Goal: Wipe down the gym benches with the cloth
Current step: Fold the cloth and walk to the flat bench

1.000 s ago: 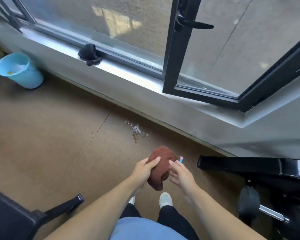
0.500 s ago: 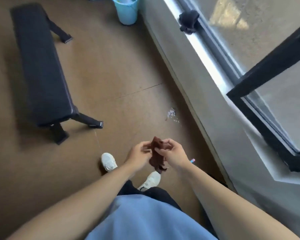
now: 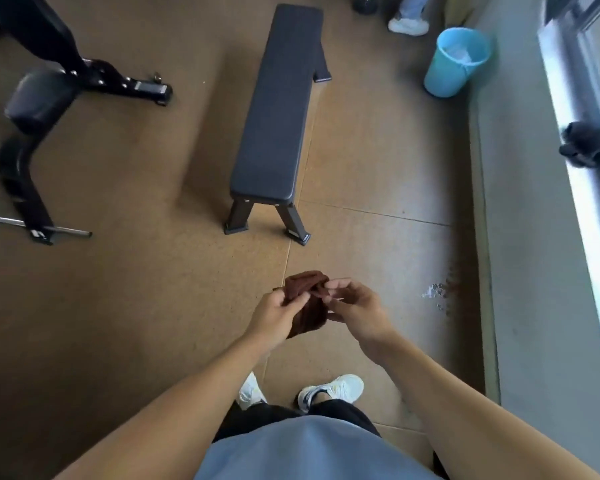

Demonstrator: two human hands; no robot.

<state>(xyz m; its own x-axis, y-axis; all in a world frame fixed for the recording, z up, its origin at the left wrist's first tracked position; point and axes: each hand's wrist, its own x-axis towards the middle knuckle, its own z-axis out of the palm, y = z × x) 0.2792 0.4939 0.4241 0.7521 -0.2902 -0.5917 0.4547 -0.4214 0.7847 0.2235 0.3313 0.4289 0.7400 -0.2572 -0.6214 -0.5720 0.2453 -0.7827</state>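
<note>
A dark brown cloth [image 3: 307, 303] is bunched between both hands in front of my body. My left hand [image 3: 276, 315] grips its left side and my right hand [image 3: 355, 306] pinches its right edge with the fingertips. A flat black gym bench [image 3: 278, 109] stands lengthwise on the brown floor straight ahead, its near legs about a step beyond the cloth. A second black bench with a padded roller [image 3: 37, 98] lies at the far left.
A light blue bucket [image 3: 456, 62] stands at the upper right by the grey wall ledge [image 3: 534, 237]. A dark rag [image 3: 589, 143] lies on the window sill. Small debris [image 3: 437, 294] dots the floor by the ledge. Another person's shoe [image 3: 407, 26] shows at top.
My view has turned left, away from the window, so the flat bench now lies straight ahead. Both hands have kept hold of the cloth and reworked it.
</note>
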